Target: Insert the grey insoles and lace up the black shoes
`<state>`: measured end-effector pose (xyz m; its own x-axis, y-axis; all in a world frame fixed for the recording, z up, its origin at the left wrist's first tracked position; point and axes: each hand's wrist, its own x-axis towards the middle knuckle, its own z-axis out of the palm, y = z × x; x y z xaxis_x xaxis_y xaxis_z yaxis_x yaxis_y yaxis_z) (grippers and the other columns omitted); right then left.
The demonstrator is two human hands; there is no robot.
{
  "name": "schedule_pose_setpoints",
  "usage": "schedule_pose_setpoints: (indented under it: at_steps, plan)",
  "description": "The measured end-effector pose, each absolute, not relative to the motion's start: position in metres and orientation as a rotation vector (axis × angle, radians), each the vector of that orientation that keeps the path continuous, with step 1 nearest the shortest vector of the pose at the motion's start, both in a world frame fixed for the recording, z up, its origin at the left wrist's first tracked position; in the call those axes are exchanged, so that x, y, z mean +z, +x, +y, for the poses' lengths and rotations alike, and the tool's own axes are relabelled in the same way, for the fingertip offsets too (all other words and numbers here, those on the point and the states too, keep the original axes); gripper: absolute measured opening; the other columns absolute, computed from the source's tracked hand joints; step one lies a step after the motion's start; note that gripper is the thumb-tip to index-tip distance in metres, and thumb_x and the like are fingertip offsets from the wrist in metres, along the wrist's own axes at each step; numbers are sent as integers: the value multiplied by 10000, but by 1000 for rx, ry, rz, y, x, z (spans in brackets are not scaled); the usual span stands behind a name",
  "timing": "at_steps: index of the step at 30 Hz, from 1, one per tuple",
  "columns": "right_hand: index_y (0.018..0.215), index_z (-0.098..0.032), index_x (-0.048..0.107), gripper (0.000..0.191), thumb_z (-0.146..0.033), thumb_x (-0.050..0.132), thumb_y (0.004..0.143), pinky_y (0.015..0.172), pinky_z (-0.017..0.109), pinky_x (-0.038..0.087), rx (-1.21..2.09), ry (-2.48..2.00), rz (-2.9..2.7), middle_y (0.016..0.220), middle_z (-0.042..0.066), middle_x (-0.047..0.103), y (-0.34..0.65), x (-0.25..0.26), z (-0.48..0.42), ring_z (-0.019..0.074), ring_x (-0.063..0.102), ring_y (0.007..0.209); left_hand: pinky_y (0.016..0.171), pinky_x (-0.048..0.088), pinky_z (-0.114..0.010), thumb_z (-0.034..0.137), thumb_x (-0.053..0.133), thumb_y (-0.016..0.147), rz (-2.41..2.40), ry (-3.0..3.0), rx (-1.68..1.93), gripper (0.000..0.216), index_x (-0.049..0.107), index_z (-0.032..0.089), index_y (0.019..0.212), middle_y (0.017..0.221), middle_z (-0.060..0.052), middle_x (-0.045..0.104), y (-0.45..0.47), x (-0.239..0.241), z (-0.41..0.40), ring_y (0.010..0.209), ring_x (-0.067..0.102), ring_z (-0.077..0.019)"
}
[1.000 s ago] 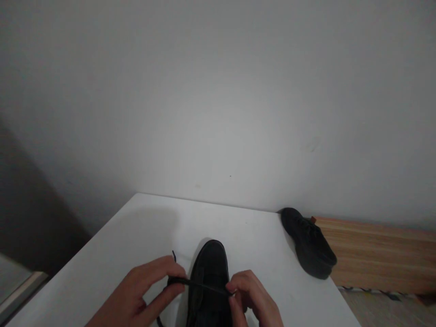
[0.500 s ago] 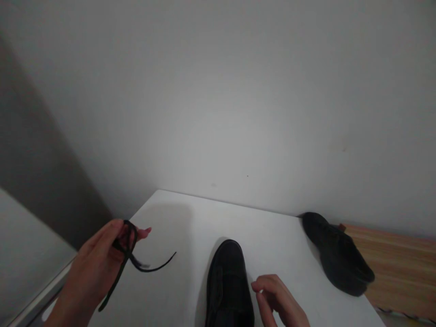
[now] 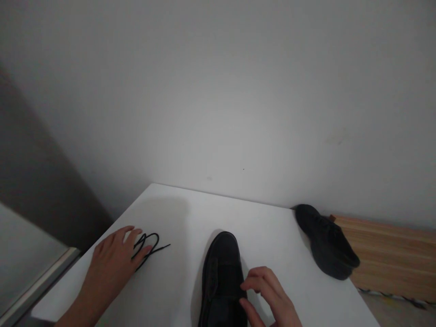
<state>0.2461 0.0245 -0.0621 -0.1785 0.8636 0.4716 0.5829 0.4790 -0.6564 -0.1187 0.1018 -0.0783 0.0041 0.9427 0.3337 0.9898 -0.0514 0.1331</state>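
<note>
A black shoelace [image 3: 155,245] lies in loose loops on the white table [image 3: 170,290], part of it hidden under my left hand [image 3: 114,254]. That hand is palm down with its fingers spread over the lace. In front of me at the lower middle is a black shoe [image 3: 221,272], toe pointing away; no lace shows on its front. Along its right side is my right hand [image 3: 270,295], thumb and fingers apart and bent, the tips at the shoe's edge. Whether they touch it I cannot tell.
A second black shoe [image 3: 325,240], with a lace in it, rests at the table's right edge. Beyond it is a wood-grain board [image 3: 384,254]. A grey-white wall [image 3: 238,113] rises behind the table, and a pale panel edge [image 3: 51,272] runs along the left.
My left hand has lowered the bunched shoelace onto the table and opened over it. My right hand has moved slightly left, to the shoe's edge. The view has shifted slightly.
</note>
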Motion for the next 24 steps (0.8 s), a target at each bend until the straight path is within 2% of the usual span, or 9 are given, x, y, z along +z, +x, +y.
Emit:
schedule_pose_setpoints:
  at_steps: [2, 5, 8, 10, 13, 15, 20, 22, 24]
  plan:
    - [1039, -270, 634, 335, -65, 648, 775, 839, 310, 546, 421, -1257, -1950, 1063, 59, 622, 248, -62, 26, 221, 629, 977, 1025, 442, -564, 508, 532, 915, -1957, -2236, -714, 444, 651, 158, 1161, 1286, -210, 631, -95, -67, 93, 1203, 583, -401]
    - [1090, -266, 621, 487, -11, 665, 677, 884, 341, 551, 437, -1317, -2095, 1142, 63, 621, 246, -58, 30, 237, 626, 1029, 1070, 473, -492, 493, 625, 905, -1722, -2782, -853, 488, 563, 269, 1335, 1413, -115, 589, -47, -49, 74, 1287, 569, -310]
    - [1049, -240, 616, 482, 46, 587, 662, 869, 358, 552, 392, -1330, -2174, 1110, 63, 649, 240, -52, 35, 237, 633, 1008, 1125, 442, -483, 467, 832, 727, -1536, -3221, -742, 859, 444, 240, 1460, 1533, -133, 476, -2, -35, 62, 1384, 476, -327]
    - [1019, -223, 615, 426, 44, 557, 693, 823, 357, 557, 344, -1311, -2179, 1034, 59, 678, 236, -48, 36, 233, 647, 947, 1142, 418, -500, 340, 823, 743, -1538, -3316, -685, 809, 458, 198, 1451, 1519, -152, 489, 17, -31, 61, 1381, 473, -334]
    - [1012, -218, 618, 297, -22, 553, 800, 746, 337, 562, 299, -1293, -2136, 942, 48, 702, 234, -46, 38, 224, 668, 859, 1094, 457, -479, 120, 666, 782, -1555, -3313, -752, 551, 574, 159, 1324, 1368, -153, 613, 31, -32, 68, 1249, 572, -306]
    - [1024, -226, 620, 220, -81, 559, 871, 722, 318, 562, 274, -1325, -2073, 916, 37, 708, 234, -46, 40, 212, 682, 827, 1008, 505, -434, 55, 603, 763, -1540, -3285, -882, 423, 654, 154, 1171, 1201, -130, 687, 35, -34, 74, 1114, 624, -278]
    - [1100, -226, 587, 152, -203, 585, 949, 719, 298, 572, 144, -1330, -1955, 914, 43, 703, 234, -40, 43, 201, 699, 815, 834, 514, -373, 134, 528, 901, -1625, -3189, -1173, 187, 709, 178, 913, 905, -79, 723, 40, -39, 87, 914, 638, -243]
    - [1024, -225, 587, 88, -183, 533, 969, 692, 283, 561, 141, -1251, -1976, 882, 49, 689, 231, -33, 42, 193, 684, 795, 806, 505, -376, 171, 540, 909, -1739, -3116, -1222, 187, 706, 179, 823, 833, -77, 717, 44, -43, 91, 872, 632, -250]
    - [915, -227, 601, 126, -165, 508, 973, 631, 258, 534, 169, -1118, -2150, 822, 37, 687, 225, -30, 40, 176, 666, 734, 810, 502, -387, 200, 554, 905, -1845, -3019, -1314, 179, 708, 185, 815, 819, -73, 718, 48, -51, 95, 854, 632, -253]
